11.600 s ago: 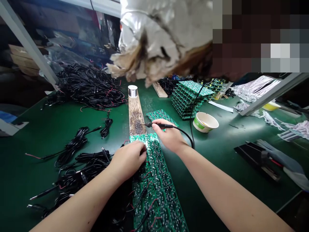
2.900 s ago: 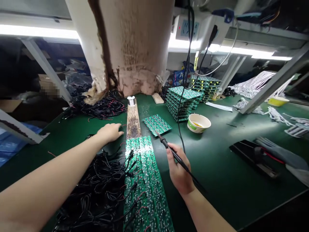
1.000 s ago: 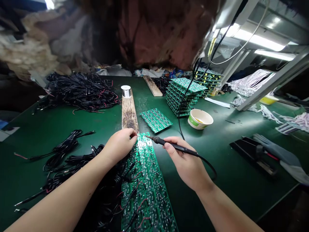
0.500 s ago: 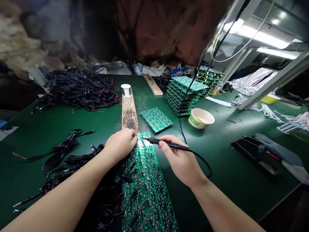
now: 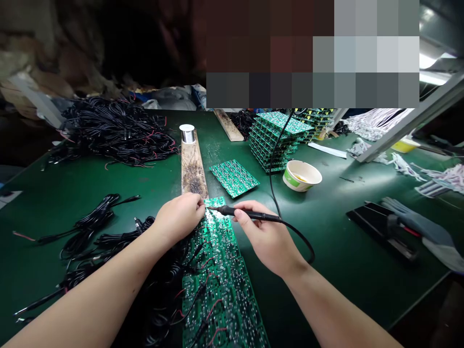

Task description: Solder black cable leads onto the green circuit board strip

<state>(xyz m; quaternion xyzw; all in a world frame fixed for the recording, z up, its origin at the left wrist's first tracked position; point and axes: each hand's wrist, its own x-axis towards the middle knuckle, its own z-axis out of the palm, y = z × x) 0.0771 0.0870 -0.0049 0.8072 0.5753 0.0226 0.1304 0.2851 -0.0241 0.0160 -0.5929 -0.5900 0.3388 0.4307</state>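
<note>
Soldering-iron cord [image 5: 302, 235] right, wire coils [image 5: 87, 225] left

A spool of solder [image 5: 187, 134] is standing on a wooden strip [image 5: 192, 166], a stack of green circuit boards [image 5: 271, 145] is rising beside a paper bowl [image 5: 301, 175], and a gray glove [image 5: 416, 229] is lying near a black tray [image 5: 377, 227].

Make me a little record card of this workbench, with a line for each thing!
Left hand: resting on the end of a strip of green circuit boards
Right hand: holding a soldering iron, tip beside the boards
Nearby: a burnt wooden strip and a spool of solder wire
Farther away: a stack of circuit boards, a paper bowl, a bundle of black cables, a gray glove
</note>
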